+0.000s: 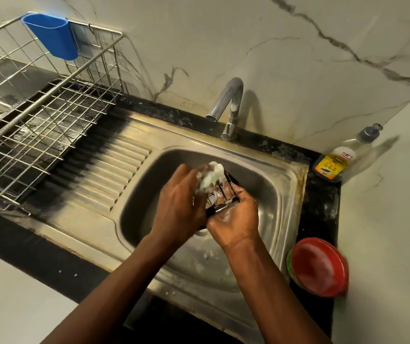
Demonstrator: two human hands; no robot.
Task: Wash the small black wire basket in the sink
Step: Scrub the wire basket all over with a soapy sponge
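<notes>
Over the steel sink [268, 184], both my hands hold the small black wire basket [226, 194]. My right hand [233, 219] grips its lower rim from below, fingers curled round the wire. My left hand [181, 207] holds a soapy pale sponge [211, 178] against the basket's upper left side. Foam covers the sponge and part of my fingers. Much of the basket is hidden between my hands.
A chrome tap [228, 105] stands behind the sink, no water visibly running. A wire dish rack [32, 125] with a blue cup [52, 36] sits on the left drainboard. A soap bottle [340, 160] and a red round container [320, 266] stand at the right edge.
</notes>
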